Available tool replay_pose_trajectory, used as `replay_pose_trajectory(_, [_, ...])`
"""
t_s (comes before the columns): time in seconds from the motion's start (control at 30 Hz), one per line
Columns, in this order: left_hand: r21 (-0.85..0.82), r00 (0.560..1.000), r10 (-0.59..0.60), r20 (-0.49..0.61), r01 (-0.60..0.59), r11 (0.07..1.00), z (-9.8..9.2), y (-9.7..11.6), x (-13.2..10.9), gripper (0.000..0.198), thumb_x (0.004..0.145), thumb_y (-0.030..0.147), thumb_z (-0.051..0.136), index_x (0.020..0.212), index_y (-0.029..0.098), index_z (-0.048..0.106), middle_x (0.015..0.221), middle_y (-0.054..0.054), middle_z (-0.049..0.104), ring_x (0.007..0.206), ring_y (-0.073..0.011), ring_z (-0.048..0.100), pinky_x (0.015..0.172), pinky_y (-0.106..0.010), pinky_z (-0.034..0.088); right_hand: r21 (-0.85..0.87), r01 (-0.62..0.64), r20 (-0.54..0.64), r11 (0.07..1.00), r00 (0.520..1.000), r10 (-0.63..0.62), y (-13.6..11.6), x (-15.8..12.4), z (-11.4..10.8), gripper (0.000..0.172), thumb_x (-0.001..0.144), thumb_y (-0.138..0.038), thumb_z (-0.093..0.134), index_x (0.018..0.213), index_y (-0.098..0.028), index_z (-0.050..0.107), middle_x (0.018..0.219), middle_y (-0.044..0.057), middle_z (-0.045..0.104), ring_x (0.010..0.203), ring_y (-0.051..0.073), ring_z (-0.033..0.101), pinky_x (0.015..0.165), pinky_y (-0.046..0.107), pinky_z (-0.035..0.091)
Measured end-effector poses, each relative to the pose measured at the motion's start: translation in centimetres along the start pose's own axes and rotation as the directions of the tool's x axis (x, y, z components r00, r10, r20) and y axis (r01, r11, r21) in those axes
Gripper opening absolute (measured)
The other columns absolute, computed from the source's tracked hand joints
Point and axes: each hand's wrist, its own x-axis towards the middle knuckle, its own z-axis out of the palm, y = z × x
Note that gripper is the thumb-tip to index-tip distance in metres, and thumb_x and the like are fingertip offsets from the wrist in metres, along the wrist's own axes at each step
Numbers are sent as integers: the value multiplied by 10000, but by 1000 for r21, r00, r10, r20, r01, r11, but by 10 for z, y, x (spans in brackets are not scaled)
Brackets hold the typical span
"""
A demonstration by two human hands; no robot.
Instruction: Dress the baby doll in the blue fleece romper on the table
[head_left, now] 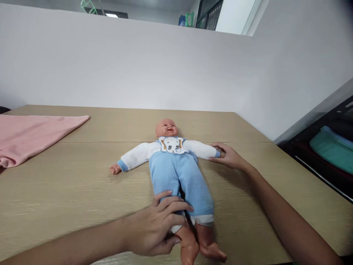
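A baby doll lies on its back on the wooden table, head toward the wall and arms spread. It wears a white top with blue cuffs, an elephant bib and light blue trousers. My left hand wraps over the doll's lower leg on the left of the view, around the trouser hem. At the right, my right hand grips the doll's cuff and small hand, its fingers closed around them.
Pink cloth lies on the table's left side. A pale wall rises behind the table. At the far right, folded green fabric rests on a dark frame beyond the table's edge.
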Motion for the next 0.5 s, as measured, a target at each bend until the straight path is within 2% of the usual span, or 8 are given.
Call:
replay_pose_trajectory(0.1, [29,1000,17,-6,-17,999,3,-1,0,451,976,184,653,1355,286,431,1561,-107,624,1506,-263,532,1347,-487,270,80,-14,-91,997,996,22,-7,1,4,658,769,-643,900,1232,-218,704,1214,130,789,1068,313,746,963,464,617])
replay_pose_trajectory(0.17, [32,1000,21,-9,-21,999,3,-1,1,398,1015,178,620,1353,283,439,1582,-113,602,1521,-256,513,1342,-486,296,161,-2,-236,987,971,41,-21,5,12,658,774,-662,887,1237,-242,679,1169,97,780,1029,289,743,941,448,626])
replay_pose_trajectory(0.27, [2,1000,27,-6,-27,1000,1,-2,6,294,1089,235,581,1346,289,450,1599,-118,577,1525,-260,508,1333,-500,337,264,82,-420,961,907,38,-58,13,30,615,694,-614,959,1133,-260,713,1160,74,755,1051,285,722,955,437,626])
replay_pose_trajectory(0.33, [-57,1000,23,-12,-24,998,-4,-5,10,268,1111,282,588,1332,316,439,1594,-110,570,1515,-267,516,1314,-511,381,274,143,-430,951,903,-12,-89,20,41,557,698,-552,980,1102,-257,735,1140,72,753,1071,287,716,988,444,625])
replay_pose_trajectory(0.4, [-158,999,19,-41,-25,987,-9,-9,13,390,1093,294,638,1373,344,372,1595,-125,543,1520,-284,506,1281,-523,435,289,190,-427,938,903,-51,-121,28,49,514,713,-517,982,1078,-243,748,1102,74,761,1057,287,729,992,453,636])
replay_pose_trajectory(0.5, [-368,993,-6,-117,-38,929,-16,-17,16,624,1040,343,700,1456,346,234,1570,-177,492,1520,-315,490,1220,-540,496,270,274,-487,923,866,-114,-164,44,50,460,735,-463,978,1060,-223,758,1082,71,770,1042,275,746,959,438,658])
